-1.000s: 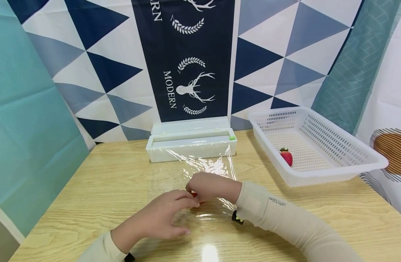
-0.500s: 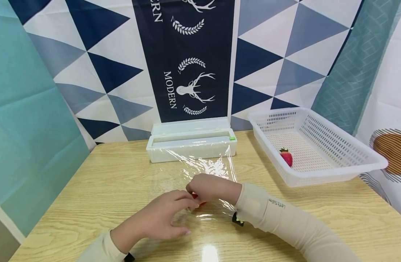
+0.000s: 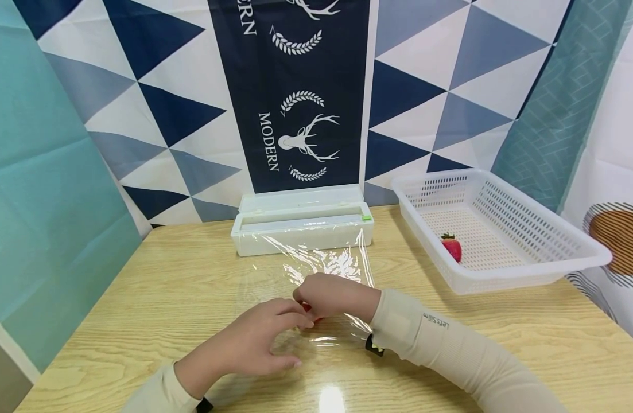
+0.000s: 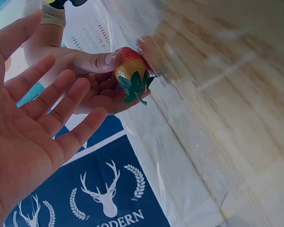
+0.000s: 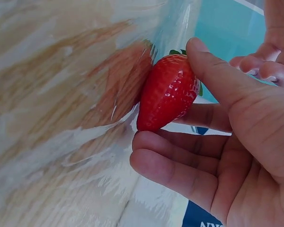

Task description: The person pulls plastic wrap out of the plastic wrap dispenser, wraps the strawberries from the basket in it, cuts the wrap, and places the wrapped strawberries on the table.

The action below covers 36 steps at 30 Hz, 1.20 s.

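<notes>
A red strawberry [image 5: 168,94] with green leaves is pinched between the thumb and fingers of my right hand [image 3: 337,295]. In the left wrist view the same strawberry [image 4: 131,66] shows a yellowish patch near its leaves. It touches a sheet of clear plastic wrap [image 3: 337,265] spread over the table. My left hand [image 3: 261,338] is beside it on the left, fingers extended and apart, with nothing held; its palm [image 4: 23,146] shows in the left wrist view. From the head view most of the strawberry is hidden behind my hands.
The wrap runs from a white dispenser box [image 3: 303,235] with its lid up, at the back of the wooden table [image 3: 156,287]. A white perforated basket [image 3: 533,269] at the right holds another strawberry [image 3: 452,248]. Patterned cloth [image 3: 316,69] hangs behind.
</notes>
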### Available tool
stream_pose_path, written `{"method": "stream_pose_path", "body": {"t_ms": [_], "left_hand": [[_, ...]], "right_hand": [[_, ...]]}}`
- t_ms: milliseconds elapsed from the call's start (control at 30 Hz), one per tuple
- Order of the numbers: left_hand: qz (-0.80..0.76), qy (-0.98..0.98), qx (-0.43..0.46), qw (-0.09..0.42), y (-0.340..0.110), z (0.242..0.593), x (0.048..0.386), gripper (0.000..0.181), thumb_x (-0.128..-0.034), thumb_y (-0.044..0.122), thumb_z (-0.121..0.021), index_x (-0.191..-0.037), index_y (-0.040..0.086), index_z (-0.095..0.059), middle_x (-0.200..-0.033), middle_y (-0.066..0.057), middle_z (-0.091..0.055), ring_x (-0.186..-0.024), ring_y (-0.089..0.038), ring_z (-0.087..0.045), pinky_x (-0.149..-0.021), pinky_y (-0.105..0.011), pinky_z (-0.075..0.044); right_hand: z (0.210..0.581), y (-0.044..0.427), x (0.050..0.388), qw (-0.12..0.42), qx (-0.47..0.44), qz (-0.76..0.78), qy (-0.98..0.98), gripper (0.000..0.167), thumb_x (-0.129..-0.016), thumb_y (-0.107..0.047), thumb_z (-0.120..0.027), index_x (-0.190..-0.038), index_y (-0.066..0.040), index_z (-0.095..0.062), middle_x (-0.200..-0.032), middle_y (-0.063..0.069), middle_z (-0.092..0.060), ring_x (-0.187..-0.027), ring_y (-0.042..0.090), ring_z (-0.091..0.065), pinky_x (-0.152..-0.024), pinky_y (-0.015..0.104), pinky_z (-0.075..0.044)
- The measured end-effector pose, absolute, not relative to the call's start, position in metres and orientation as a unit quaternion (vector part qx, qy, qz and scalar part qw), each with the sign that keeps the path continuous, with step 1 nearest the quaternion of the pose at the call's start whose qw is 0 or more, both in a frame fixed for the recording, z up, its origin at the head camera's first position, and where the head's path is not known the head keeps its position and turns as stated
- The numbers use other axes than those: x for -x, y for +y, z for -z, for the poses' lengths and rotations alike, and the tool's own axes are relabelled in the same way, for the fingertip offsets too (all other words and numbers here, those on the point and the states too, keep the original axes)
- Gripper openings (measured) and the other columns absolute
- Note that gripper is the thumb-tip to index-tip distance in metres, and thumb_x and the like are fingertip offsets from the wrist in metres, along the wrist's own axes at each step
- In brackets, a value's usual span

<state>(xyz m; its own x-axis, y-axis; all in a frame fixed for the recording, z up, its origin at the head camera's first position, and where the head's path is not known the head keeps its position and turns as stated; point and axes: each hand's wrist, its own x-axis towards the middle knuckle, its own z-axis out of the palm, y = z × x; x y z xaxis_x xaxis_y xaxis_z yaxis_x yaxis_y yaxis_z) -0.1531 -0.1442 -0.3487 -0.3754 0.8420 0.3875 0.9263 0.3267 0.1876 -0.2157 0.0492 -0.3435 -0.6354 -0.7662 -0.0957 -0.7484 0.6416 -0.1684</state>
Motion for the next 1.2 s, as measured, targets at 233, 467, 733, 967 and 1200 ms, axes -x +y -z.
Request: {"method": "stream_pose_path", "body": {"t_ms": [233, 467, 733, 967, 1200], "left_hand": [[0.189, -0.813, 0.541, 0.106, -0.146, 0.348, 0.153, 0.049, -0.0753, 0.032, -0.082, -0.116, 0.012, -0.064, -0.121, 0.000, -0.060, -0.111, -0.014, -0.057, -0.095, -0.030, -0.047], [0.195, -0.820, 0.529, 0.093, -0.148, 0.345, 0.153, 0.047, -0.0747, 0.030, -0.084, -0.114, 0.012, -0.064, -0.119, 0.004, -0.059, -0.110, -0.012, -0.057, -0.094, -0.031, -0.047], [0.168, -0.852, 0.492, 0.056, -0.157, 0.338, 0.154, 0.039, -0.0739, 0.025, -0.085, -0.106, 0.013, -0.068, -0.105, 0.008, -0.059, -0.099, -0.010, -0.058, -0.087, -0.030, -0.050], [0.123, -0.894, 0.428, -0.051, -0.177, 0.335, 0.156, 0.025, -0.0663, 0.018, -0.087, -0.076, 0.016, -0.064, -0.073, 0.010, -0.053, -0.066, -0.003, -0.045, -0.060, -0.021, -0.043], [0.134, -0.902, 0.396, -0.105, -0.194, 0.342, 0.164, 0.022, -0.0664, 0.008, -0.087, -0.078, 0.013, -0.068, -0.075, 0.012, -0.060, -0.069, -0.003, -0.051, -0.063, -0.024, -0.048]], "right_hand": [[0.343, 0.049, 0.215, 0.083, 0.415, 0.050, 0.905, 0.025, -0.080, -0.033, -0.079, -0.074, -0.020, -0.060, -0.060, -0.010, -0.050, -0.055, 0.007, -0.043, -0.052, 0.021, -0.039], [0.341, 0.053, 0.214, 0.086, 0.417, 0.056, 0.903, 0.034, -0.082, -0.038, -0.077, -0.072, -0.016, -0.053, -0.058, -0.009, -0.042, -0.054, 0.006, -0.038, -0.050, 0.020, -0.034], [0.324, 0.088, 0.203, 0.057, 0.420, 0.039, 0.905, 0.038, -0.080, -0.040, -0.079, -0.093, -0.008, -0.065, -0.077, -0.002, -0.062, -0.065, 0.010, -0.054, -0.062, 0.028, -0.049], [0.326, 0.136, 0.182, 0.065, 0.488, 0.062, 0.868, 0.026, -0.076, -0.022, -0.083, -0.076, -0.014, -0.058, -0.074, -0.009, -0.049, -0.064, 0.004, -0.043, -0.060, 0.020, -0.042], [0.335, 0.165, 0.165, 0.109, 0.454, 0.049, 0.883, 0.038, -0.063, -0.013, -0.085, -0.067, -0.018, -0.048, -0.070, -0.014, -0.038, -0.062, 0.002, -0.036, -0.057, 0.019, -0.036]]}}
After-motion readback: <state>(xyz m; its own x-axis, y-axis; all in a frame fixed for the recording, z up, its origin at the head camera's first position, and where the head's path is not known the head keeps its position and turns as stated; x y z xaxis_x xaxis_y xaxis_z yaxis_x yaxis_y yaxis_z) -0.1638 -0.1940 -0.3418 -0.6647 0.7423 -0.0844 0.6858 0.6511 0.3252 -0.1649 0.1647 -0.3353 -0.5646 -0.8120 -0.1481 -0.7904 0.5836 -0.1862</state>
